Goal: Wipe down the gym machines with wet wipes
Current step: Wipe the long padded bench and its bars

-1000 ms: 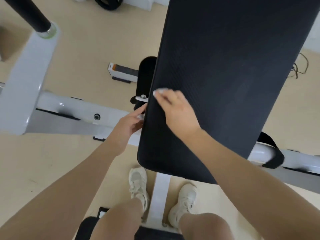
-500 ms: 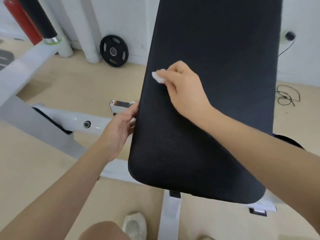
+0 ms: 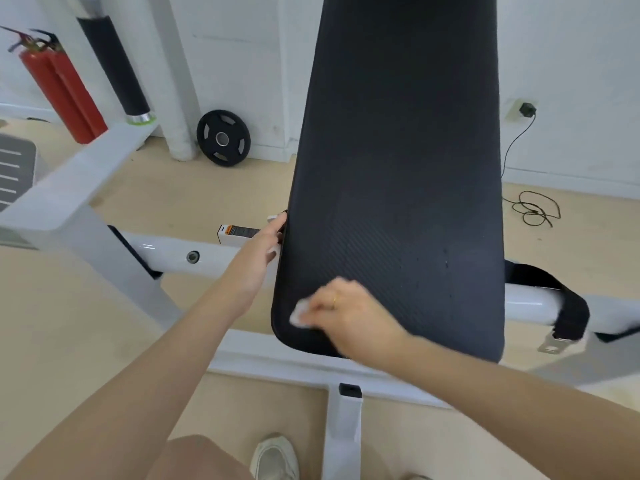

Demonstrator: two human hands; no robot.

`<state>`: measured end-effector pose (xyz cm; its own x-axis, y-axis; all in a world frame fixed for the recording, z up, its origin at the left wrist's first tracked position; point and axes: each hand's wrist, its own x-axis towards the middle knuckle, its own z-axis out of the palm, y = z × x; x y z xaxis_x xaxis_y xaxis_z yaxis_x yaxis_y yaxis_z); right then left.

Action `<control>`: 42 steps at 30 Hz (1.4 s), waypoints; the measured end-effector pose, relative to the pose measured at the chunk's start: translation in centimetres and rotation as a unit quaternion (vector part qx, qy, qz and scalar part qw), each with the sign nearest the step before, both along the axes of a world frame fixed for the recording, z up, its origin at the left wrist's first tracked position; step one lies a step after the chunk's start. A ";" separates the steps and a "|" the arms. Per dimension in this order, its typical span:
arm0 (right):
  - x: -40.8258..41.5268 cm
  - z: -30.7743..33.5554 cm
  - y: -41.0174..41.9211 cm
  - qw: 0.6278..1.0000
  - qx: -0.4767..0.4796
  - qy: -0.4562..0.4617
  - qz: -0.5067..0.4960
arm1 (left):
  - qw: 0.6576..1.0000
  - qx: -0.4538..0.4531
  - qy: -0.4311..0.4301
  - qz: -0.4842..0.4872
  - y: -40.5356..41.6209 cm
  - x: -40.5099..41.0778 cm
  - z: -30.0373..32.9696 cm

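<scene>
A white wet wipe [image 3: 298,314] is pinched in the curled right hand [image 3: 349,315] against the black pad [image 3: 398,202]; the pad's left edge is gripped by the left hand [image 3: 259,258].

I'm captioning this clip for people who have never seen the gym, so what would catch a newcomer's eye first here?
The long black bench pad fills the middle of the view, running up from the white frame. At its near left corner the right hand presses a white wet wipe onto the pad, while the left hand holds the pad's left edge. Far left, red fire extinguishers stand against the wall.
</scene>
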<state>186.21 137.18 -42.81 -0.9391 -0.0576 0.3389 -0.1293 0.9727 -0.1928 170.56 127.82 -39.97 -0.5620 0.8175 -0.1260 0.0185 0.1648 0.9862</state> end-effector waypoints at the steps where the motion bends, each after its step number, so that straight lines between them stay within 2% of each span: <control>1: -0.9 1.2 1.5 0.999 -0.001 0.028 -0.036 | 0.999 -0.001 0.041 -0.005 -0.2 0.2 -0.1; 4: -4.9 5.9 7.2 0.966 -0.036 0.159 -0.199 | 0.976 -0.049 0.205 -0.052 -0.2 1.0 0.2; 5: -6.1 7.2 8.8 0.956 -0.062 0.170 -0.230 | 0.950 -0.092 0.282 -0.093 -0.1 1.2 0.3; 7: -8.1 7.9 11.2 0.954 -0.056 0.148 -0.253 | 0.883 -0.191 0.402 -0.150 0.0 1.1 0.2; 9: -9.0 7.1 12.2 0.966 -0.020 0.093 -0.242 | 0.848 -0.236 0.448 -0.159 0.2 1.1 0.2; 12: -7.7 5.4 11.2 0.979 -0.004 0.078 -0.187 | 0.815 -0.264 0.490 -0.163 0.3 1.2 0.3; 15: -3.8 3.2 8.3 0.993 0.001 0.050 -0.103 | 0.770 -0.300 0.542 -0.154 0.3 1.6 0.4; 18: 1.4 -0.4 4.2 0.999 0.023 0.021 -0.022 | 0.744 -0.322 0.572 -0.128 0.5 2.5 0.7; 20: 3.8 -1.3 2.0 0.999 0.028 -0.035 0.021 | 0.735 -0.319 0.585 -0.124 0.6 3.1 0.9; 22: 3.9 0.0 2.1 0.997 -0.051 -0.062 -0.007 | 0.732 -0.303 0.596 -0.128 0.6 3.3 1.1; 24: 1.7 2.7 4.3 0.990 -0.110 -0.005 -0.083 | 0.735 -0.295 0.594 -0.140 0.7 3.2 1.2; 26: -1.3 5.4 8.1 0.974 -0.099 0.078 -0.188 | 0.747 -0.299 0.576 -0.146 0.8 3.2 1.4; 29: -4.2 7.5 13.4 0.952 -0.056 0.090 -0.286 | 0.757 -0.302 0.560 -0.151 1.2 3.1 1.5; 32: -4.7 6.3 14.4 0.961 -0.014 0.102 -0.257 | 0.764 -0.302 0.551 -0.148 1.1 3.0 1.4; 36: -2.1 3.8 10.2 0.978 -0.041 0.095 -0.179 | 0.765 -0.308 0.547 -0.146 0.9 3.4 1.8; 42: 6.1 -2.2 2.8 0.998 -0.022 -0.003 -0.053 | 0.759 -0.291 0.567 -0.132 0.4 5.1 2.2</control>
<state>192.35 139.98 -44.99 -0.9413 0.0571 0.3328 -0.0245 0.9715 -0.2359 175.65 128.24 -37.77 -0.4042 0.9123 -0.0666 0.9099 0.4084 0.0725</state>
